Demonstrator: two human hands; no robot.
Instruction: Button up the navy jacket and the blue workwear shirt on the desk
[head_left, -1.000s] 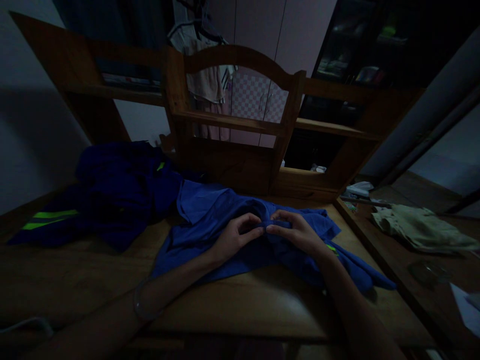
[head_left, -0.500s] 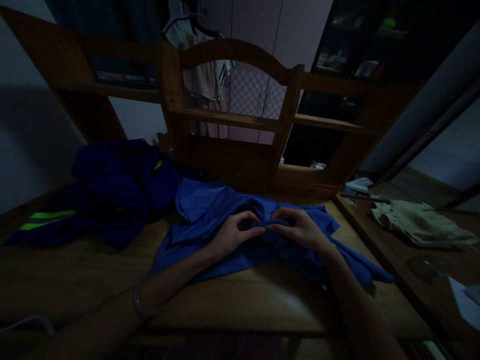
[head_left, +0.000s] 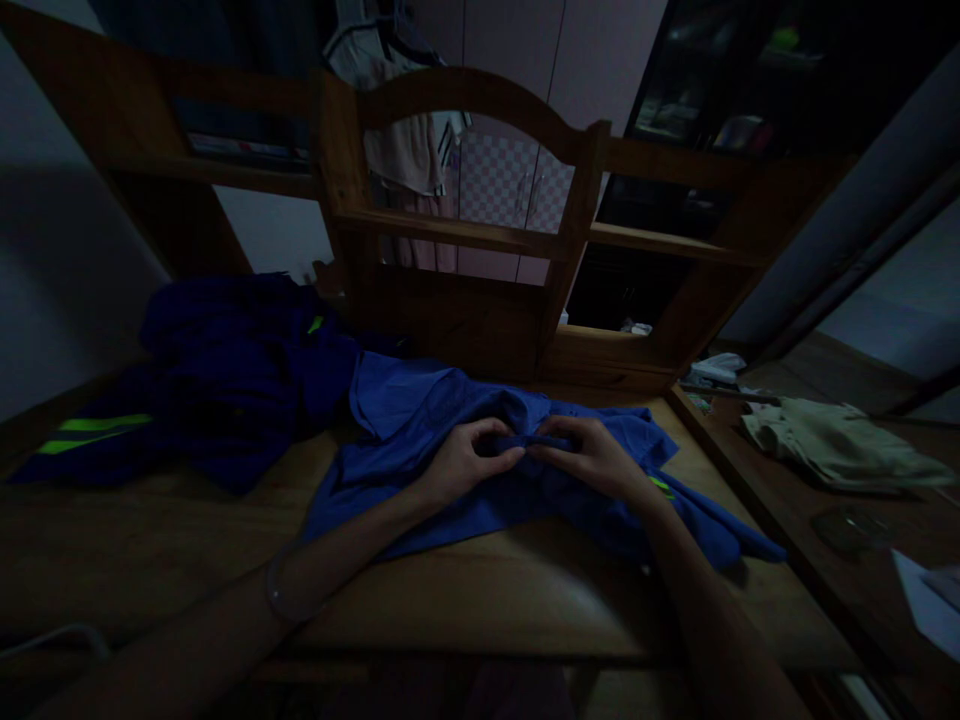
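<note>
Working a fold of the blue garment (head_left: 409,385) at the frame's centre, the left hand (head_left: 459,465) and right hand (head_left: 592,455) pinch it thumb to fingers, seemingly handling its edge, which calls next for even, steady tension.

On the desk (head_left: 465,600), a clothes heap (head_left: 247,390) lies left of the garment (head_left: 510,500), apparently touching.

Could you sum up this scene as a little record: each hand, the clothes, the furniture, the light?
Left hand: pinching a fold of the blue garment
Right hand: pinching the same garment, close beside the left hand
Desk: wooden, under the blue garment
Left side: dark blue garment, heaped, yellow-green stripes
Right side: pale cloth, beyond the desk
Light: dim
</note>
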